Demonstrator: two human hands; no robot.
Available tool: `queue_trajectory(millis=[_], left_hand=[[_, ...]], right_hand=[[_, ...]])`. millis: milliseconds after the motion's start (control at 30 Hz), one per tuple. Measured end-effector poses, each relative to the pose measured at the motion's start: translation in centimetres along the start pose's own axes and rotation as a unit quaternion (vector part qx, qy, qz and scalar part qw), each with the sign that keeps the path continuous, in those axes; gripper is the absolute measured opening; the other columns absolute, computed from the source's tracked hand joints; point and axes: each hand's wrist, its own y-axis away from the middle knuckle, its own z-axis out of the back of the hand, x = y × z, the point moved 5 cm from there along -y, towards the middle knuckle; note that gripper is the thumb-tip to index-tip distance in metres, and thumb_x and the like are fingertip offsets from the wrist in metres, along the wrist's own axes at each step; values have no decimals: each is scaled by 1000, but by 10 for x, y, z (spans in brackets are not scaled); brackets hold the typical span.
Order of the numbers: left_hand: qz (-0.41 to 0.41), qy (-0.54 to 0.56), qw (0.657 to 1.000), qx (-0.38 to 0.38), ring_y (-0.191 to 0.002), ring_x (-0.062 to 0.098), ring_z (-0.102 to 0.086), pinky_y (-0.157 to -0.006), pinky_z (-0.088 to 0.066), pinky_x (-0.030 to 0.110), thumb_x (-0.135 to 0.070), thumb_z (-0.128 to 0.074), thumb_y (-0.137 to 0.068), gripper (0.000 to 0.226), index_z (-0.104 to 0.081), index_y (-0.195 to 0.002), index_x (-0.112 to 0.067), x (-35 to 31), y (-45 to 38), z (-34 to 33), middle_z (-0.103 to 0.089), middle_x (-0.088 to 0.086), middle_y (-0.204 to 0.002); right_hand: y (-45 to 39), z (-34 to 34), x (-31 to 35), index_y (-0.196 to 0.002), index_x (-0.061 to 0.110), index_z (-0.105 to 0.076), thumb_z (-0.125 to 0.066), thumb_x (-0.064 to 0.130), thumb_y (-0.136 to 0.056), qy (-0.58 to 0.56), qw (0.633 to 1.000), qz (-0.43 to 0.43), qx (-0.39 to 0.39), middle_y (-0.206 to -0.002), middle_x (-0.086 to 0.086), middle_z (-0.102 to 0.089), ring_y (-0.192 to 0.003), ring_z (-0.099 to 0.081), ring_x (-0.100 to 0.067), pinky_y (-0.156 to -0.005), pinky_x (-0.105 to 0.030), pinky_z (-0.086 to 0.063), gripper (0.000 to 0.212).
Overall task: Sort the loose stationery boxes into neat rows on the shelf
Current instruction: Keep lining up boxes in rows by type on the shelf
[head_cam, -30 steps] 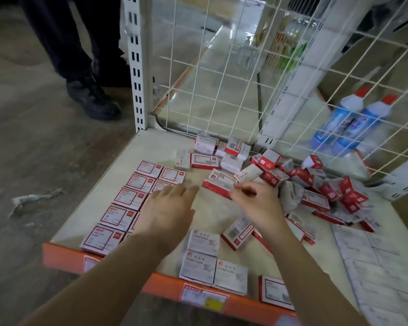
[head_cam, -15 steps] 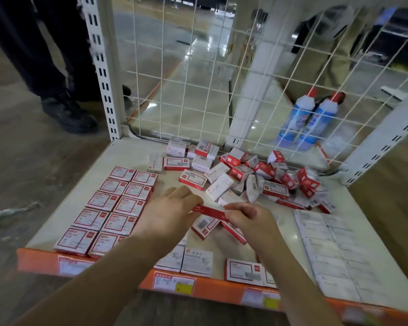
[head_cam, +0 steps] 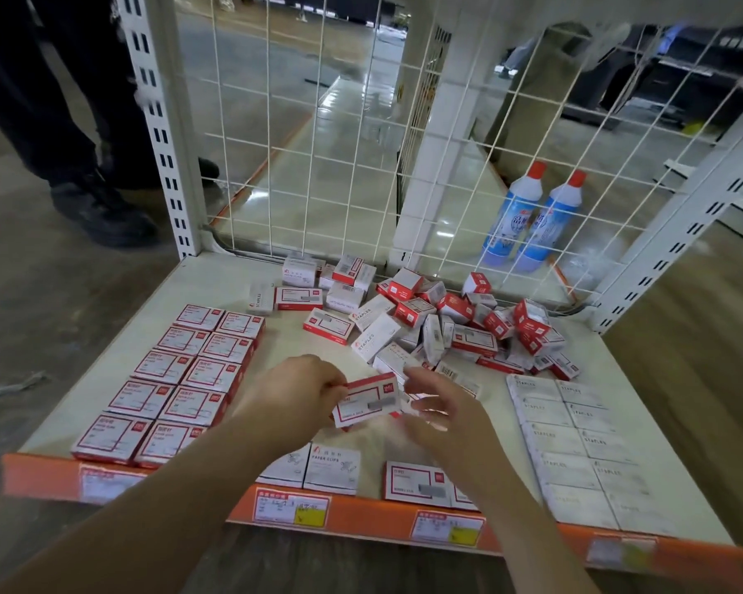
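My left hand (head_cam: 294, 392) pinches a red-and-white stationery box (head_cam: 367, 400) by its left end and holds it tilted above the shelf (head_cam: 104, 379). Just right of the box hovers my right hand (head_cam: 442, 411), fingers spread and relaxed, holding nothing. A loose heap of red and white boxes (head_cam: 438, 323) lies at the back middle. Two neat rows of red-framed boxes (head_cam: 181, 379) fill the left side. White staples boxes (head_cam: 575, 443) lie in two rows at the right. Paper clip boxes (head_cam: 318, 465) and a red-framed box (head_cam: 417, 482) sit by the front edge.
A white wire grid (head_cam: 361, 143) closes the shelf's back, between slotted uprights (head_cam: 164, 135). Two blue bottles (head_cam: 532, 216) stand behind the grid. The orange front rail (head_cam: 361, 512) carries price labels. A person's dark legs and shoes (head_cam: 91, 199) stand on the floor at the left.
My right hand has let go of the red-and-white box, which my left hand now holds alone, turned face up. The view has shifted so the shelf sits more centred.
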Motion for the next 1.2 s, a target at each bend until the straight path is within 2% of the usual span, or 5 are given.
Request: queue_trajectory(millis=[200, 567, 767, 1033, 1200], left_hand=[[45, 89, 993, 69, -66, 6, -54, -47, -37, 9, -26, -46, -96, 26, -64, -116, -22, 4, 0, -9, -63, -8, -110], [64, 262, 961, 52, -78, 1, -57, -52, -38, 5, -25, -58, -90, 34, -52, -124, -25, 0, 2, -9, -60, -13, -92], [71, 254, 965, 4, -83, 14, -64, -59, -48, 14, -20, -60, -89, 25, -59, -114, -20, -6, 7, -16, -67, 1, -95], [90, 257, 962, 0, -80, 10, -60, -61, -50, 18, -20, -60, -89, 13, -52, -98, -23, -15, 9, -32, -61, -9, -83], [85, 248, 965, 10, -71, 5, -57, -54, -47, 11, -19, -59, -90, 12, -50, -97, -23, -21, 7, -36, -58, -14, -79]], right_hand=[[5, -6, 1, -114, 45, -46, -64, 14, -85, -6, 999, 4, 39, -101, 28, -54, -90, -59, -2, -70, -8, -49, 46], [8, 8, -4, -108, 32, -56, -72, 13, -78, -33, 999, 8, -37, -88, 11, -67, -76, -62, -4, -66, -16, -53, 39], [11, 20, -10, -107, 34, -55, -73, 16, -78, -25, 996, 18, -84, -88, 11, -67, -81, -63, -9, -71, -17, -53, 38], [17, 24, -9, -92, 48, -46, -70, 16, -81, 6, 997, 40, -61, -88, 31, -57, -83, -60, 7, -69, -5, -46, 42], [18, 29, -20, -98, 48, -46, -69, 13, -81, 15, 997, 24, -68, -92, 24, -61, -87, -60, 2, -75, -8, -49, 45]])
